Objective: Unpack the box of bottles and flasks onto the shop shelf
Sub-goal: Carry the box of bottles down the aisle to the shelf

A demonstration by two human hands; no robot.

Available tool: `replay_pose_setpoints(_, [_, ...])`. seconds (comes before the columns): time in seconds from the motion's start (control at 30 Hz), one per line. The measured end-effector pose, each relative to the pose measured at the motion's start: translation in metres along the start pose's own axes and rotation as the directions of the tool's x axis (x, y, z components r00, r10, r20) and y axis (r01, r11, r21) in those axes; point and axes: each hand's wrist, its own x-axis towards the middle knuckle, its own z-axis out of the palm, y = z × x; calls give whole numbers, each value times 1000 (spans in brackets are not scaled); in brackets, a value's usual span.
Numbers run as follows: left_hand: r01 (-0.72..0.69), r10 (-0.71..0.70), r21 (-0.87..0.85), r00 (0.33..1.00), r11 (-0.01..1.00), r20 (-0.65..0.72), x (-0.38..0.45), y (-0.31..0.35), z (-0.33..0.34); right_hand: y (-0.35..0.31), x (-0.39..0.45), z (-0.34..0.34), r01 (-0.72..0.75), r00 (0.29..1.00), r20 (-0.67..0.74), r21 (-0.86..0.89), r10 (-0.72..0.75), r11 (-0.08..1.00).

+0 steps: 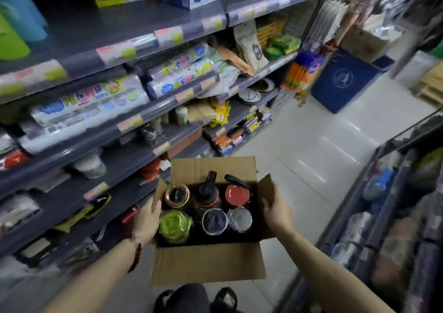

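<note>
- We stand in a shop aisle with the grey shelf unit (115, 144) rising along our left, its boards packed with wrapped rolls, packets and jars; much of it is blurred.
- A blue bin (345, 80) stands on the pale tiled floor (311, 149) far up the aisle, well apart from us.
- We carry the open cardboard box (208, 262) in front of us, flaps spread, just beside the lower shelf edges.
- Our left hand (147, 219) presses flat against the box's left wall, fingers together along the flap, so the box is clamped between our palms.
- Our right hand (275, 207) presses the right flap, fingers slightly spread over the cardboard.
- Inside the box six bottles and flasks stand upright in two rows: at the far wall a copper-rimmed lid (177, 194), a black flip-cap bottle (206, 191) and a red lid (237, 194); at the near wall a green bottle (174, 226), a dark wrapped lid (214, 221) and a grey wrapped lid (240, 218).
- A beaded bracelet (136, 248) circles our left wrist.
</note>
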Motion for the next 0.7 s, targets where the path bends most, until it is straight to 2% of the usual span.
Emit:
replay_pose_setpoints(0.13, [148, -150, -26, 985, 989, -84, 16, -2, 4, -29, 51, 9, 107, 991, 92, -64, -101, 992])
replay_pose_setpoints(0.5, [332, -402, -265, 872, 905, -280, 25, -40, -20, -104, 120, 87, 339, 894, 348, -118, -281, 933])
replay_pose_setpoints(0.6, [380, -508, -381, 796, 843, -330, 10, -57, -20, -125, 126, 109, 426, 836, 430, -117, -341, 897])
replay_pose_setpoints(0.7, [417, -619, -494, 692, 763, -371, -13, -69, -10, -147, 132, 133, 563, 729, 544, -130, -416, 816])
